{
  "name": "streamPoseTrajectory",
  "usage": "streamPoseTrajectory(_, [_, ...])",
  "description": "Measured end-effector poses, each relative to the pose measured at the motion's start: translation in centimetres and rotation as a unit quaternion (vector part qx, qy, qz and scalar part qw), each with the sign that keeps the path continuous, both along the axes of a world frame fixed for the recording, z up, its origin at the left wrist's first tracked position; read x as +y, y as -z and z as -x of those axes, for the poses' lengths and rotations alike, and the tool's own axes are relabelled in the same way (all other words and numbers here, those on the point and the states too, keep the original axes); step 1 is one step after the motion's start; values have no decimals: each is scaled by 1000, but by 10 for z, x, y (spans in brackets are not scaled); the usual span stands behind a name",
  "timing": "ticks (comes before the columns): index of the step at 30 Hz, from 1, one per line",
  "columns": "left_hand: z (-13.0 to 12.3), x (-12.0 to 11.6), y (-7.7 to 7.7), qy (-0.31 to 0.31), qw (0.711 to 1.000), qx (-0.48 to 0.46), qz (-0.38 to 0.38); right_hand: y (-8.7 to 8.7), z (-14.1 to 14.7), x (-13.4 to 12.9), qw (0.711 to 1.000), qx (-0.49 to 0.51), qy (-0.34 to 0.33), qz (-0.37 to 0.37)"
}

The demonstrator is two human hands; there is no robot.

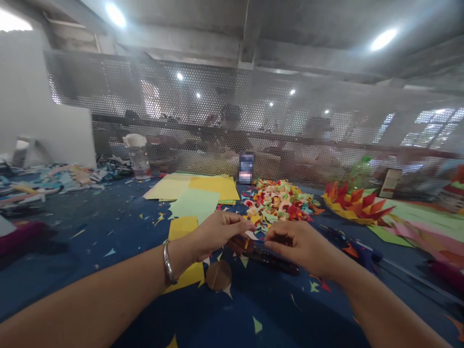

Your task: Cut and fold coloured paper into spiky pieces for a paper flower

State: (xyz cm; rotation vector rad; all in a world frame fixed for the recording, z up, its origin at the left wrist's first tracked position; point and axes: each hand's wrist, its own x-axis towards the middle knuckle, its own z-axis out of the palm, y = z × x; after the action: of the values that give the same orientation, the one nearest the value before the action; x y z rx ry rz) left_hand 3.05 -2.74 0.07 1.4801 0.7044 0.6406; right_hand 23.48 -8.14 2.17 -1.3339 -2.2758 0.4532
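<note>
The left hand (213, 234) comes over the table (137, 309) from the lower left, the forearm slanting up to the wrist, where there is a silver bracelet (168, 261). Its back is turned upward; the thumb and forefinger reach toward the other hand with their tips close together. The right hand (306, 246) comes from the lower right. Its fingers are curled inward and the thumb points to the left hand. The fingertips of both hands face each other, a small gap between. A small pale paper piece (251, 235) shows in this gap; whether either hand is pinching it, I cannot tell.

Just beyond the hands is the heap of folded paper pieces (282, 198). Below the left hand lies a brown round disc (218, 276), and beneath both hands a dark long tool (279, 262). To the right of the right hand is a blue glue gun (362, 253).
</note>
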Motion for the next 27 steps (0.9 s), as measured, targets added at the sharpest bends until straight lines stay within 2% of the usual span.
streamPoseTrajectory(4, [0,1,1,4,1000,6,-16,0,2,-1,1000,-3,-1,-12])
streamPoseTrajectory(19, [1,5,6,1,1000,4,4,1,3,-1,1000,-12,19,-7])
streamPoseTrajectory(27, [0,7,9,7,1000,9,-27,6,4,2,1000,-14,-6,-4])
